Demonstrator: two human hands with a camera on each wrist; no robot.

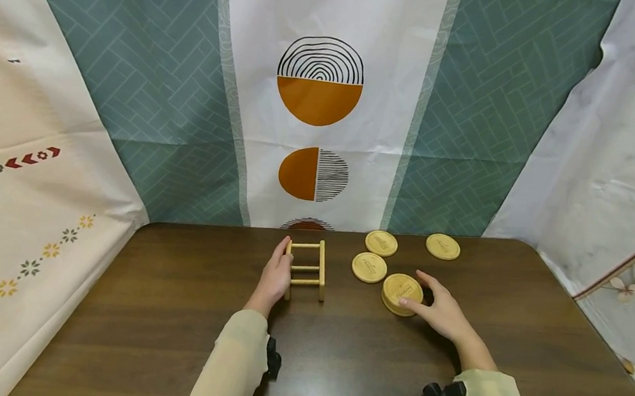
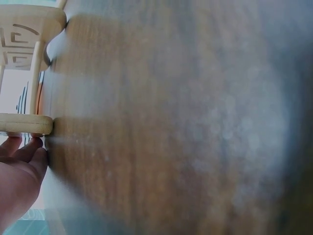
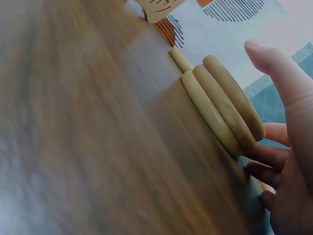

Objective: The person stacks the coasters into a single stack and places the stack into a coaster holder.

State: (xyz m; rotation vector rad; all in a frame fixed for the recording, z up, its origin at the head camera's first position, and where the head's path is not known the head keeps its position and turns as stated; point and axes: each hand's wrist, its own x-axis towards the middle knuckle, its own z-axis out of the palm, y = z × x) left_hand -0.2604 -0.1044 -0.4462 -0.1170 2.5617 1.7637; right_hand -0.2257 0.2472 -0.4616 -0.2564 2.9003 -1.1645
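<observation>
A small wooden rack (image 1: 322, 271), two side panels joined by thin rods, stands on the table. My left hand (image 1: 274, 280) touches its left side; in the left wrist view, fingertips (image 2: 35, 142) meet the outer face of one panel (image 2: 24, 124). To the right is a stack of round wooden coasters (image 1: 402, 290), with engraved tops. My right hand (image 1: 447, 312) is spread around the stack's right side. In the right wrist view, its thumb (image 3: 274, 68) stands apart from the coasters (image 3: 220, 107), while its fingers (image 3: 269, 156) are at their edge.
Three single coasters lie flat behind the stack: one nearest it (image 1: 369, 267), another at the back (image 1: 381, 243), the third at back right (image 1: 443, 246). Patterned cloth (image 1: 327, 97) hangs behind the brown wooden table (image 1: 180, 312).
</observation>
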